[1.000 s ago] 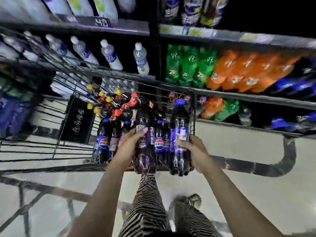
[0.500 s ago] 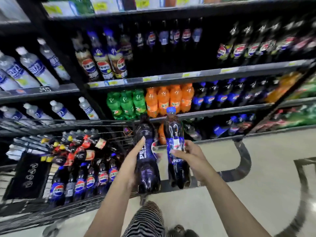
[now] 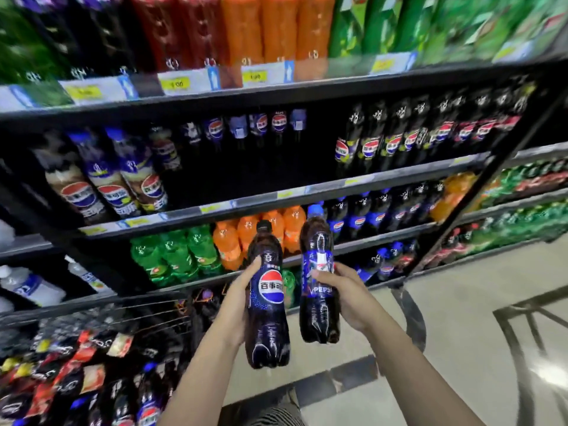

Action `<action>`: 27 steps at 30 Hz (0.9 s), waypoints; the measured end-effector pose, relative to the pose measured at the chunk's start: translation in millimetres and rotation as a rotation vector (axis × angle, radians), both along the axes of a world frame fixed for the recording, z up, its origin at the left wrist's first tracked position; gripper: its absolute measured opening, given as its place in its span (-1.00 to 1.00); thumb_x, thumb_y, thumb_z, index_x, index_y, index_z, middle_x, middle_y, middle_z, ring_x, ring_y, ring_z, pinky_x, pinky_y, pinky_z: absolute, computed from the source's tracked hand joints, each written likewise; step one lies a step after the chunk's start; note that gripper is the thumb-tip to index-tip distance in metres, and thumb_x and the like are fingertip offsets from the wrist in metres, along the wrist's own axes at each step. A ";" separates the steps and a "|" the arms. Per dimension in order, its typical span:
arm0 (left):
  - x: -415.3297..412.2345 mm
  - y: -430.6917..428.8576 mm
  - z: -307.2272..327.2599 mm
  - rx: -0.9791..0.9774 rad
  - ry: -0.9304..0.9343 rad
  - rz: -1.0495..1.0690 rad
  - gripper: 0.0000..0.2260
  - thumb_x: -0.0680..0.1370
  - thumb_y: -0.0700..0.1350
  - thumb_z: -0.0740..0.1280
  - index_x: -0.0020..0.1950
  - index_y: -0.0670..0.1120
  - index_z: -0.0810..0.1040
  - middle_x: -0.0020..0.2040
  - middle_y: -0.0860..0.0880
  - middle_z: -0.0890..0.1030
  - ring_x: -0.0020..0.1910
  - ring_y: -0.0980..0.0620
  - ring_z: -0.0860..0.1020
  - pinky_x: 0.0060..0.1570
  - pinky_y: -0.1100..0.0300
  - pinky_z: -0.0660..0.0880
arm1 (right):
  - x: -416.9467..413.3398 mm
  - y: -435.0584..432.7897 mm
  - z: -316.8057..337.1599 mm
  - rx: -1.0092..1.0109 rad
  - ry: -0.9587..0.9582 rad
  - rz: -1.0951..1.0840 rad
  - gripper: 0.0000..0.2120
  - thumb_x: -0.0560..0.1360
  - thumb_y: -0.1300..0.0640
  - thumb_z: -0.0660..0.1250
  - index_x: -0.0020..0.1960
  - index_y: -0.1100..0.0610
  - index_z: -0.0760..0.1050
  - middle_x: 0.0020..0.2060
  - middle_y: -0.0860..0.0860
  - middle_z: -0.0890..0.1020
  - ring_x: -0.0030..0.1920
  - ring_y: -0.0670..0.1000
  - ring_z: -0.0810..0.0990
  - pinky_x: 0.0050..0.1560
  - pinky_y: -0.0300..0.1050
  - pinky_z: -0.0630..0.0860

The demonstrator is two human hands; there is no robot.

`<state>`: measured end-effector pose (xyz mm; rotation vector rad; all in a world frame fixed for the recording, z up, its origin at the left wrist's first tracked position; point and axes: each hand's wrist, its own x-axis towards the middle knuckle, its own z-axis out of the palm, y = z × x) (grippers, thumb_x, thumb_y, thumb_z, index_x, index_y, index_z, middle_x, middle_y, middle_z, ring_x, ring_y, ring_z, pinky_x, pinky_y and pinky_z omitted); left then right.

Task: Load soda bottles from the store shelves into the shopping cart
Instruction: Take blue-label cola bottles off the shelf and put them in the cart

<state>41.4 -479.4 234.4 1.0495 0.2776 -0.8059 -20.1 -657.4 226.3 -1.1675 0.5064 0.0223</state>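
left hand (image 3: 235, 305) fingers clamped round the black-capped dark plastic cola bottle (image 3: 268, 305), right hand (image 3: 350, 298) fingers round the blue-capped dark plastic cola bottle (image 3: 319, 315), both roughly upright midair. wire shopping cart (image 3: 76, 306) sits down-left of the fingers, so i'd swing over its rim and lower base-first into a gap.

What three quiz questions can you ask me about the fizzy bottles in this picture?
1. True or false: the left hand holds the black-capped bottle.
2. What colour is the cap on the right hand's bottle, held by the right hand? A red, B blue, C yellow.
3. Fill in: the shopping cart sits at the picture's lower ____.

Key: 1 true; 2 B; 3 left.
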 end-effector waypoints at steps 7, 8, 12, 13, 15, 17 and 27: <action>92.5 -38.5 32.3 0.057 -0.163 -0.060 -0.72 0.41 0.01 0.39 -0.15 -0.22 0.62 -0.25 -0.17 0.67 -0.37 -0.03 0.65 -0.34 0.15 0.63 | 96.9 -42.1 32.0 -0.001 0.036 -0.002 -0.79 0.43 0.27 0.39 0.05 0.30 0.52 -0.22 0.14 0.62 -0.29 0.06 0.61 -0.26 -0.14 0.53; 106.6 -43.6 37.5 0.076 -0.175 -0.063 -0.76 0.42 -0.02 0.39 -0.18 -0.21 0.65 -0.25 -0.17 0.67 -0.37 -0.04 0.65 -0.33 0.14 0.62 | 111.3 -46.7 36.9 -0.027 0.043 -0.003 -0.84 0.43 0.27 0.39 0.00 0.29 0.54 -0.23 0.14 0.62 -0.30 0.07 0.61 -0.25 -0.13 0.54; 160.7 -63.2 53.5 0.108 -0.233 0.038 -0.82 0.28 -0.01 0.51 -0.29 -0.12 0.68 -0.19 -0.20 0.66 -0.23 -0.12 0.62 -0.13 0.04 0.60 | 167.6 -65.3 51.4 -0.102 0.052 -0.001 -0.69 0.34 0.18 0.48 0.02 0.31 0.56 -0.11 0.21 0.66 -0.13 0.18 0.64 0.01 0.05 0.57; 172.2 -67.9 56.5 0.123 -0.251 0.062 -0.80 0.29 -0.01 0.52 -0.24 -0.12 0.67 -0.21 -0.19 0.66 -0.26 -0.11 0.61 -0.16 0.05 0.59 | 179.9 -69.1 54.2 -0.125 0.053 -0.003 -0.63 0.29 0.15 0.51 0.02 0.31 0.56 -0.09 0.21 0.67 -0.06 0.20 0.64 0.09 0.11 0.54; 191.2 -79.2 60.6 0.151 -0.291 0.107 -0.76 0.35 -0.05 0.53 -0.10 -0.16 0.65 -0.22 -0.16 0.66 -0.31 -0.07 0.62 -0.20 0.09 0.59 | 204.2 -77.2 54.4 -0.165 0.038 -0.016 -0.72 0.27 0.15 0.52 -0.11 0.27 0.59 -0.16 0.18 0.67 -0.06 0.19 0.63 0.13 0.16 0.51; 206.2 -91.1 62.5 0.180 -0.357 0.178 -0.76 0.40 -0.11 0.52 -0.05 -0.22 0.64 -0.23 -0.14 0.68 -0.32 -0.03 0.64 -0.21 0.11 0.60 | 223.6 -84.0 56.0 -0.186 0.039 -0.025 -0.78 0.24 0.14 0.54 -0.19 0.23 0.61 -0.21 0.16 0.67 -0.08 0.20 0.64 0.15 0.19 0.51; 278.2 -122.0 63.5 0.251 -0.586 0.337 -0.54 0.31 -0.16 0.58 0.13 -0.25 0.55 0.02 -0.15 0.68 0.01 -0.07 0.66 0.16 0.03 0.54 | 291.7 -115.8 65.2 -0.368 -0.052 -0.053 -0.55 0.28 0.19 0.57 0.07 0.34 0.52 -0.08 0.10 0.66 0.00 0.10 0.63 0.15 0.01 0.53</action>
